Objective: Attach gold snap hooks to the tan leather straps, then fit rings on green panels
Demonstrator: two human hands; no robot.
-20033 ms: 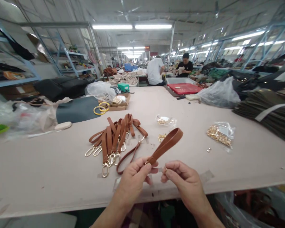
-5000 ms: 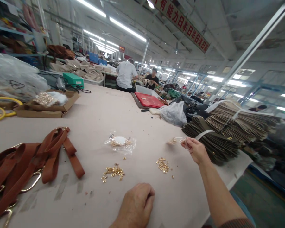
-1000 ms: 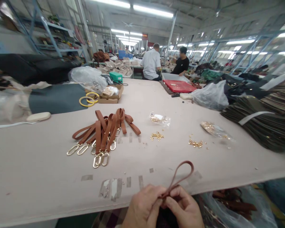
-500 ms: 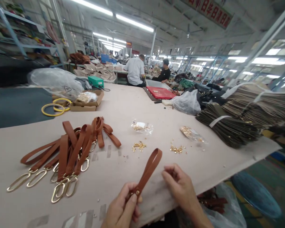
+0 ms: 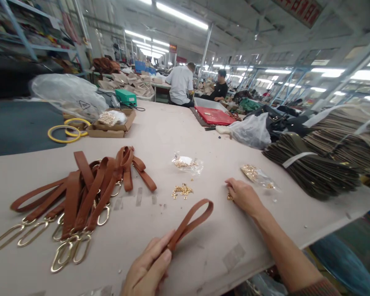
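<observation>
My left hand is closed around the lower end of a brown leather wrist strap, whose loop points up and away to the right. My thumb and fingers hide that lower end. Farther out on the right, my right hand rests with curled fingers on a small pile of gold rivet pieces, covering most of it. Whether a piece is between the fingertips is hidden. Another gold pile lies left of that hand. Several finished-looking brown straps with gold oval clasps are heaped at the left.
Two clear bags of gold pieces lie beyond the piles. Bundled dark leather pieces are stacked at right. A cardboard box, yellow rings and a red folder sit farther back. Two people sit beyond the table.
My right hand has moved forward and right, from near the strap to the right-hand gold pile. My left hand keeps hold of the strap, shifted slightly left and down. The view has turned slightly.
</observation>
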